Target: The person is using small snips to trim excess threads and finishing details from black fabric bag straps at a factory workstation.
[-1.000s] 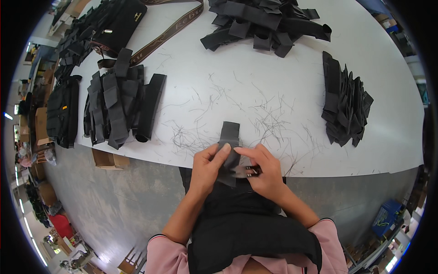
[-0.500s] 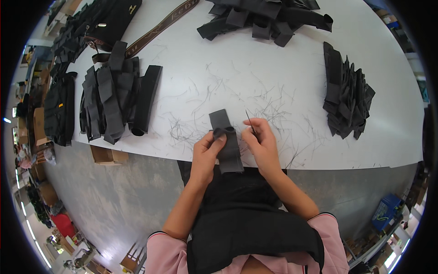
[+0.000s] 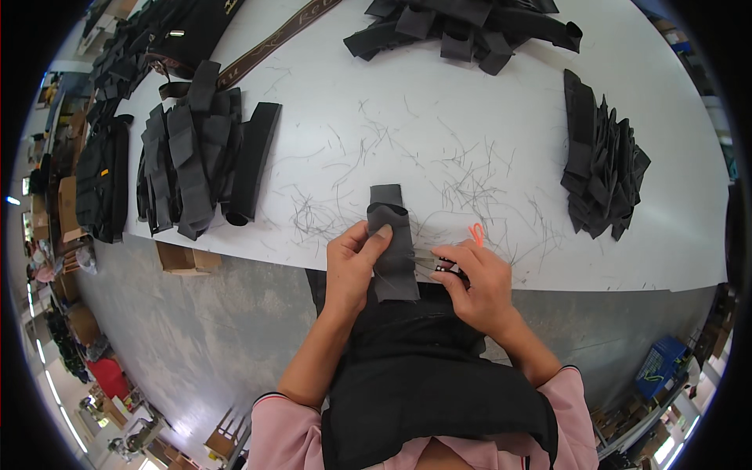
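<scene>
My left hand (image 3: 351,264) grips a dark grey fabric strip (image 3: 392,243) at the near edge of the white table (image 3: 407,102); the strip's far end is folded over on the tabletop. My right hand (image 3: 475,283) holds small thread snips (image 3: 439,263) with an orange loop, their metal tips pointing at the strip's right edge. Many loose cut threads (image 3: 470,188) lie scattered on the table around the strip.
A stack of black fabric pieces (image 3: 200,149) lies at the left, another pile (image 3: 603,168) at the right, and a heap (image 3: 462,23) at the far side. A brown webbing strap (image 3: 266,47) runs across the far left. A cardboard box (image 3: 184,257) sits under the table edge.
The strip has been turned and pulled nearer to me, now hanging over the table edge. My right hand has come against the strip's right side with the snips.
</scene>
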{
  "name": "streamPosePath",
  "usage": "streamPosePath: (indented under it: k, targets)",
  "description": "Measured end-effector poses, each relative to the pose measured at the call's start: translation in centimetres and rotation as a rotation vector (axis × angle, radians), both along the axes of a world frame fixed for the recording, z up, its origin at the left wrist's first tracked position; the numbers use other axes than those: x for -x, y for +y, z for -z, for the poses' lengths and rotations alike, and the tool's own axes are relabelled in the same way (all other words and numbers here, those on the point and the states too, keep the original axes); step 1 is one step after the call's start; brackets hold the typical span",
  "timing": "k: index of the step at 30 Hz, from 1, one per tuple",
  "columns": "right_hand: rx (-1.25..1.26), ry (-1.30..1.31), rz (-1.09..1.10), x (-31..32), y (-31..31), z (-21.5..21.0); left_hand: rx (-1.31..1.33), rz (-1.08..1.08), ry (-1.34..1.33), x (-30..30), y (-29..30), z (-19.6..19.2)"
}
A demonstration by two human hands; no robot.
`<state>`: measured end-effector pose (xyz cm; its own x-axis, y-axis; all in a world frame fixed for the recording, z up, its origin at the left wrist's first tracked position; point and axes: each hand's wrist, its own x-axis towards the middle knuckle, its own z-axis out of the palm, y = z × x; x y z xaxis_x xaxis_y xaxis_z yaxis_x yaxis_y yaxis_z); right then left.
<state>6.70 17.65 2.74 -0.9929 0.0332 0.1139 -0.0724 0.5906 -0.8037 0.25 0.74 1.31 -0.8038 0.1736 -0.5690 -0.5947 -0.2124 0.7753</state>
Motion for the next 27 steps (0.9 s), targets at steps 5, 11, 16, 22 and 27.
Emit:
streamPosePath:
  k: [5, 11, 16, 22, 27]
  targets:
    - [-0.192, 0.053, -0.065, 0.3, -0.1, -0.7, 0.025, 0.021, 0.008, 0.0, -0.4, 0.4]
    - [0.565, -0.381, 0.137, -0.2, 0.3, 0.1, -0.078, -0.006, -0.129, 0.5, -0.7, 0.4]
    - [0.249, -0.142, 0.036, -0.3, -0.1, -0.4, -0.102, -0.007, -0.161, 0.7, -1.0, 0.2]
    - [0.207, -0.044, 0.046, 0.1, -0.9, 0.6, -0.104, 0.0, -0.166, 0.7, -1.1, -0.1]
    - [0.074, 0.088, 0.038, -0.1, -0.9, -0.4, -0.123, 0.045, -0.146, 0.6, -1.1, 0.2]
